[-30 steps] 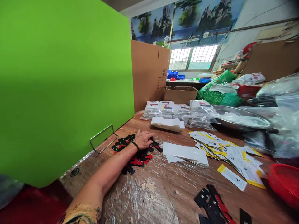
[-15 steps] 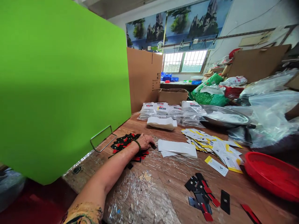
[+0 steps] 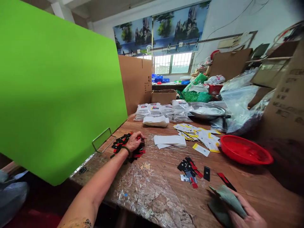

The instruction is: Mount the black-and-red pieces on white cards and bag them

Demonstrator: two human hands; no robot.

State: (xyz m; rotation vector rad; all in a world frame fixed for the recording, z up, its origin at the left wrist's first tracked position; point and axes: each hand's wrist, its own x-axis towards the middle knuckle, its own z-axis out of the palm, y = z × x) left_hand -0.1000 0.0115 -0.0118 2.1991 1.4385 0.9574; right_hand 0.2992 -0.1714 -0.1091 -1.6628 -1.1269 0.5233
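Note:
My left hand, with a beaded bracelet on its wrist, is on a pile of small black and red flat pieces at the left of the table. Its fingers are bent and pinched around a black piece at the pile's right edge, partly hidden by the hand. At the lower right edge my right hand grips a grey-green cloth above the table. Between the hands lies a smaller group of black and red pieces, with a single black piece beside it.
White paper strips and yellow-edged white cards lie mid-table. A red basin stands at the right. Clear-bagged packs and a metal pan are at the back. A green panel and wire stand border the left.
My right hand has come into view at the lower right with the cloth. My left hand has drawn back slightly over the pile. The view has turned to the right.

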